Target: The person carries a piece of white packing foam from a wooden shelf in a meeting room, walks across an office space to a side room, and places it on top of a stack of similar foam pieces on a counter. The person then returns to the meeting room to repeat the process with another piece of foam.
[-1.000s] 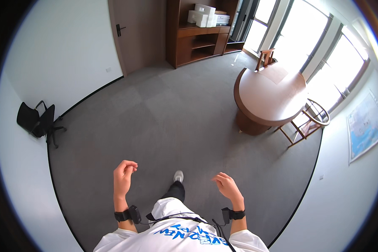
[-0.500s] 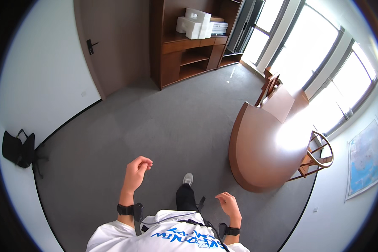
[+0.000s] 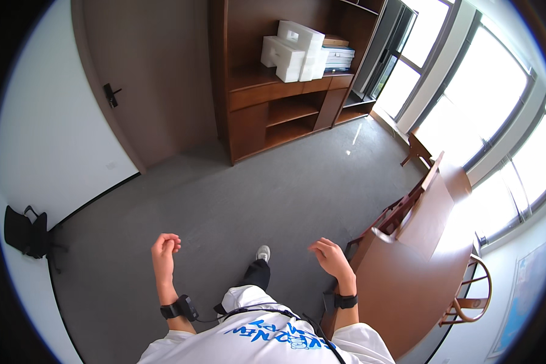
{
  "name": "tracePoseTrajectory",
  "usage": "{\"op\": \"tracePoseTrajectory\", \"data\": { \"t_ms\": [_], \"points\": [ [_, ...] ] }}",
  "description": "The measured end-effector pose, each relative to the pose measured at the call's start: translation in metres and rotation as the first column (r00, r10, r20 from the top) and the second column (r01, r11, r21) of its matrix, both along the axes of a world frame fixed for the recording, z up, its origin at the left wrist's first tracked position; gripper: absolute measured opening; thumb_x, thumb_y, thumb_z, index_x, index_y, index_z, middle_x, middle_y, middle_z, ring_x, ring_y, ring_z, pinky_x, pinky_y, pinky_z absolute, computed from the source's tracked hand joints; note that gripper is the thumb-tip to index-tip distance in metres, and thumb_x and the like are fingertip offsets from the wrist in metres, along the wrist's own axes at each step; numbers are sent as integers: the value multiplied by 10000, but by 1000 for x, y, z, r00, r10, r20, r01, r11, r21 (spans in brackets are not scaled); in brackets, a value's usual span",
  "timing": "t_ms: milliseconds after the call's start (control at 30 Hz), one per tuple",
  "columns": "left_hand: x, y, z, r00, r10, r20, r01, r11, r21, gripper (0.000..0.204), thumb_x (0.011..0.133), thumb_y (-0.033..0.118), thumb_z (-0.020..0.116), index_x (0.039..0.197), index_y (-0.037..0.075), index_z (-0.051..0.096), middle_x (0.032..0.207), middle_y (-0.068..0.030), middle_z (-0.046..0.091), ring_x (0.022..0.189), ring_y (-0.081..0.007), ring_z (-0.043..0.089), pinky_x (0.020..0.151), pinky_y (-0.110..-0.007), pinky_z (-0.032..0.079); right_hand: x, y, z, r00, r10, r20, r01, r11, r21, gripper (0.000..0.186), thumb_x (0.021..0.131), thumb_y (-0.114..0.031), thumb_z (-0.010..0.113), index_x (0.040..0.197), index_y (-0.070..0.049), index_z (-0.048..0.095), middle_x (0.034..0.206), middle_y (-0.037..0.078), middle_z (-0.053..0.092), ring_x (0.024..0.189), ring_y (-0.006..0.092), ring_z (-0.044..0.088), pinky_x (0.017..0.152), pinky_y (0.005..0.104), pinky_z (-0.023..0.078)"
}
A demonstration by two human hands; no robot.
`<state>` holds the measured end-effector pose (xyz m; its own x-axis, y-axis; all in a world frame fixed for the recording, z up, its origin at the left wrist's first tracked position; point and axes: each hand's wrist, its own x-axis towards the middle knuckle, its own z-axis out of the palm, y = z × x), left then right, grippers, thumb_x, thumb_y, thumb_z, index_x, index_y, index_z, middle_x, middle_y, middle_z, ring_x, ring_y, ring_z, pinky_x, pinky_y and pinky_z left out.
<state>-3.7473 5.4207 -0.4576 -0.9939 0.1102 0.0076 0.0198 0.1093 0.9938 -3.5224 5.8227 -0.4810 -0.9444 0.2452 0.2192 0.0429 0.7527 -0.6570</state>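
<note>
Loosely curled, the left hand (image 3: 165, 247) hangs above the matte grey floor (image 3: 194, 188); the right hand (image 3: 333, 258), fingers bent, hovers near and left of the broad, glossy brown wooden desk (image 3: 400, 285). Whether either hand's fingers meet its thumb cannot be told.

Your shirt (image 3: 224, 340) is white with blue lettering (image 3: 258, 334); your bands (image 3: 171, 311) and trousers (image 3: 258, 274) are black, your shoe (image 3: 262, 253) pale grey. You have a plain grey floor (image 3: 212, 200), a white wall (image 3: 36, 133) edged by black skirting (image 3: 97, 201), and a grey-brown door (image 3: 158, 73) with a black handle (image 3: 110, 96). You see a reddish-brown cabinet (image 3: 249, 130), white foam blocks (image 3: 294, 57) and whitish and blue-grey books (image 3: 338, 59). The table (image 3: 400, 291) is brown with a white glare, the armchair (image 3: 471, 303) brown, the office chair (image 3: 24, 233) black, the map (image 3: 525, 297) pale with blue patches.
</note>
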Motion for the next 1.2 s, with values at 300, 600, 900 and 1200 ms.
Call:
{"op": "tracePoseTrajectory", "data": {
  "t_ms": [300,600,900,1200],
  "points": [
    [-256,304,1,985,-169,-47,173,981,91,157,971,44,510,958,4,661,869,-37,672,774,-86,606,713,-221,480,-175,207,0,986,-109,129,129,979,-160,182,873,47,579,984,-35,697,889,120,637,800,310,646,711,345,523],
    [-433,565,26,869,-478,-132,478,878,-36,142,957,37,525,975,-9,659,913,-45,693,875,-124,636,832,-273,507,-303,430,-51,929,-364,68,368,888,-277,264,817,127,566,1029,13,675,910,111,660,787,258,688,795,283,548],
    [-607,713,65,886,-397,-241,405,914,-20,108,958,68,570,1008,13,649,912,0,651,832,-72,579,792,-231,478,-629,631,84,961,-78,-264,45,991,-129,575,815,-7,728,1350,-70,528,1345,135,514,1225,316,534,987,386,476],
    [-854,913,132,844,-458,-278,490,870,53,409,1024,324,531,1349,78,491,1265,-104,559,1147,-194,566,954,-338,481,-880,729,145,854,-291,-431,259,957,-133,1169,715,-397,882,1579,-144,136,1556,277,186,1446,451,236,1157,535,299]
  ]
}}
